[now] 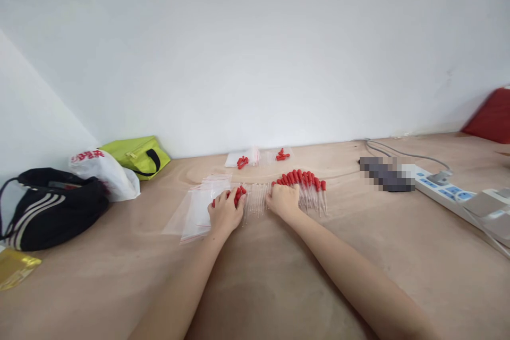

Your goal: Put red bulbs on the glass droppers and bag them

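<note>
My left hand (226,213) rests over a small heap of red rubber bulbs (240,191), its fingers and thumb apart and touching them. Beneath and beside it lie clear zip bags (198,210). Between my hands runs a row of thin clear dropper tubes (257,197) without bulbs. My right hand (284,201) is closed at the right end of that row, its fingertips down by a dropper whose red bulb shows just above them. Fanned out to its right lie several droppers (313,188) with red bulbs on. The fingertips of my right hand are partly hidden.
By the wall lie more bags with red bulbs (282,155) and clear tubes. At left are a black drawstring bag (59,207), a white plastic bag (107,172) and a lime-green bag (133,155). A power strip (434,186) with cables lies at right.
</note>
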`<state>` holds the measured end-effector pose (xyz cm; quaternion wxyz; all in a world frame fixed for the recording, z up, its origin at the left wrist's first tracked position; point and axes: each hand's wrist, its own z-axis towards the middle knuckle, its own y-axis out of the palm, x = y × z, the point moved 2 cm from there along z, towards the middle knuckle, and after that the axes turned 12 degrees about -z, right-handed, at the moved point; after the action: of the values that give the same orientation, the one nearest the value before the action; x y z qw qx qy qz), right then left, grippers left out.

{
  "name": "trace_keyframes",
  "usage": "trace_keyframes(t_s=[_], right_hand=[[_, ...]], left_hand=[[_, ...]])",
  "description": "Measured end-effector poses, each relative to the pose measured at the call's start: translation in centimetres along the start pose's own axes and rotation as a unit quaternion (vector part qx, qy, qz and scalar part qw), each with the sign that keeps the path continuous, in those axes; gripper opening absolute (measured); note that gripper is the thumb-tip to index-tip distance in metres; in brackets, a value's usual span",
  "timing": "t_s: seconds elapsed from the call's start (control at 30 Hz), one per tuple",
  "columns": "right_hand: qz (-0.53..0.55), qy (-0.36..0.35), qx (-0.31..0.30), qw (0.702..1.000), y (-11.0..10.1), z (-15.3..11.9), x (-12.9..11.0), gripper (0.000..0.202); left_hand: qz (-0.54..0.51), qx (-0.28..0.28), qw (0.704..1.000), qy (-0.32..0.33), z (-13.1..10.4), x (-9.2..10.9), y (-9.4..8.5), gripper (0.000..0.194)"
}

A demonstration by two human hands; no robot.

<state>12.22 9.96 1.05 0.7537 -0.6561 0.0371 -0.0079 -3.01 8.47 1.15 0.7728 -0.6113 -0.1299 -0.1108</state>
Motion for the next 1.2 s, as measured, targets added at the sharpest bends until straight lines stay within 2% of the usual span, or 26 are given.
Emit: trace_keyframes(t_s=[0.13,0.23,0.37,0.43,0.5,0.67,0.8,0.9,0.97,1.0,1.07,1.13,1.2], right_hand=[[-0.002,0.015,-0.015,1.0,-0.1,0.4,0.7,0.022],[-0.003,0.023,-0.02,1.0,-0.2,0.5,1.1,0.02],[-0.003,0.018,-0.01,1.0,-0.3,0.2,1.6,0.023],[0.002,0.011,0.016,1.0,-0.2,-0.2,2.1,0.025],[0.016,-0.005,0.066,0.998,-0.2,-1.0,2.7,0.025],[0.049,-0.08,0.185,0.978,0.2,-4.0,5.0,0.021],[0.058,-0.124,0.22,0.966,0.7,-6.0,6.9,0.022],[0.075,-0.147,0.228,0.96,1.2,-6.5,8.0,0.021],[0.094,-0.164,0.224,0.956,1.4,-6.6,8.5,0.019],[0.103,-0.173,0.22,0.954,1.5,-6.6,8.7,0.018],[0.12,-0.192,0.217,0.95,1.6,-6.7,8.9,0.018],[0.132,-0.212,0.219,0.943,1.4,-6.9,8.9,0.02],[0.136,-0.23,0.218,0.939,1.2,-7.1,8.7,0.022]], left_hand=[[-0.044,-0.035,0.997,-0.048,-0.4,1.1,0.1,0.039],[-0.064,-0.065,0.994,-0.059,-0.2,1.2,-0.1,0.04],[-0.096,-0.043,0.993,-0.06,0.7,0.1,-0.7,0.04],[-0.13,-0.036,0.989,-0.054,1.3,-0.4,-1.0,0.035],[-0.163,-0.054,0.985,-0.036,1.8,-0.5,-1.2,0.029],[-0.195,-0.082,0.977,0.002,2.5,0.2,-1.4,0.023],[-0.197,-0.041,0.979,0.011,2.8,0.8,-1.6,0.018],[-0.203,0.035,0.978,0.022,2.6,0.9,-1.9,0.015],[-0.257,0.091,0.961,0.049,1.7,0.9,-1.9,0.016],[-0.306,0.109,0.943,0.07,1.0,0.9,-1.7,0.016],[-0.416,0.06,0.9,0.119,-0.8,1.1,-1.0,0.016],[-0.482,0.017,0.863,0.148,-2.8,1.3,-0.3,0.014],[-0.506,-0.023,0.848,0.153,-4.4,1.5,0.2,0.017]])
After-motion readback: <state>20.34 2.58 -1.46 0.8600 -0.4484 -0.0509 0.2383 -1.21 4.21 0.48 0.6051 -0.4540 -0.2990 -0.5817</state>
